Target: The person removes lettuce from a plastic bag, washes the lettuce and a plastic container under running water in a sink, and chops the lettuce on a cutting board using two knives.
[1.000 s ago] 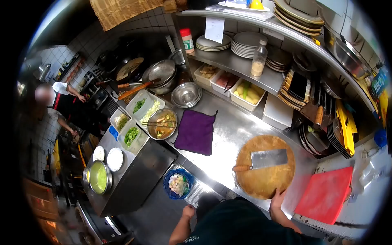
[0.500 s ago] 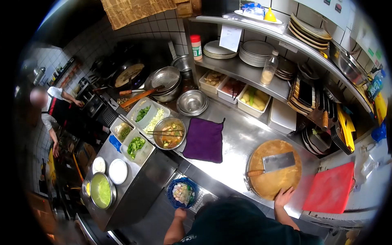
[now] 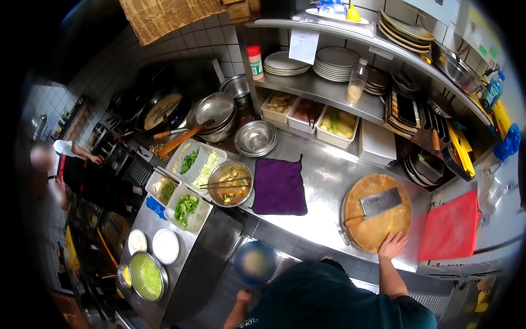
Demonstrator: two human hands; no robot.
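Observation:
My left hand (image 3: 244, 296) is low in the view, its fingers curled at the near rim of a round blue basket (image 3: 239, 263). The basket is blurred now; pale pieces (image 3: 255, 262) show inside it. Spread flat, my right hand (image 3: 393, 245) rests on the near edge of a round wooden chopping board (image 3: 378, 227). A cleaver (image 3: 382, 203) with a wooden handle lies on that board, untouched. Beside the board to the right is a red cutting board (image 3: 449, 226).
A purple cloth (image 3: 279, 186) lies on the steel counter (image 3: 326, 216). Left of it stand a bowl of food with chopsticks (image 3: 230, 183) and tubs of chopped greens (image 3: 186, 210). Plates (image 3: 334, 63) fill the shelf behind. Another person (image 3: 82, 170) stands at far left.
The view has shifted slightly. My left hand and the blue basket sit a little lower, and the basket has become blurred. My right hand stays on the chopping board's edge.

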